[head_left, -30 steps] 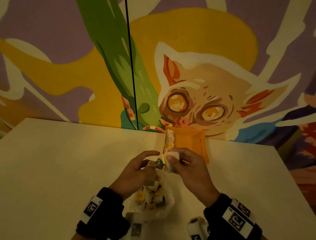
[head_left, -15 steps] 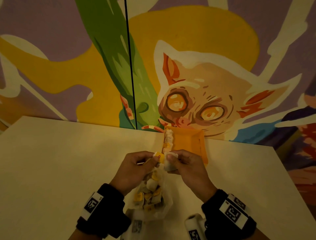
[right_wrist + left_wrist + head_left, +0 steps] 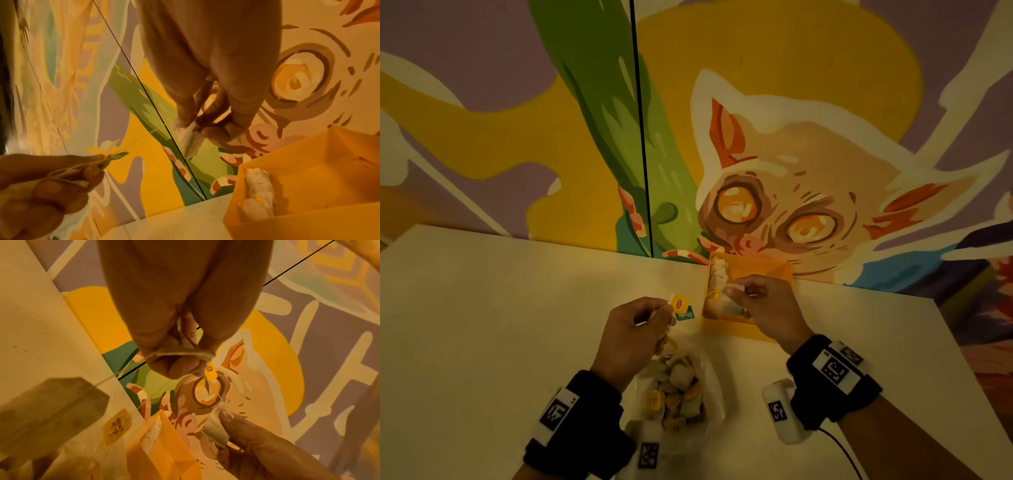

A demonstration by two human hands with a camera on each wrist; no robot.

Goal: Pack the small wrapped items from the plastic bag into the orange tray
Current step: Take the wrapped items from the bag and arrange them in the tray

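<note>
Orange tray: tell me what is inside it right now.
Inside the orange tray, a row of pale tea bags lies along its left wall. The right hand hovers over the near part, hiding what lies there.

Two bare hands, left hand and right hand, no rings or gloves visible. Black fabric cuff around the left wrist, bearing a white tag printed with a black square code. Matching black cuff around the right wrist, topped with white code tags. White rounded camera module strapped under the right wrist, also code-marked, thin dark cable trailing from it. Similar white module under the left wrist.
</note>
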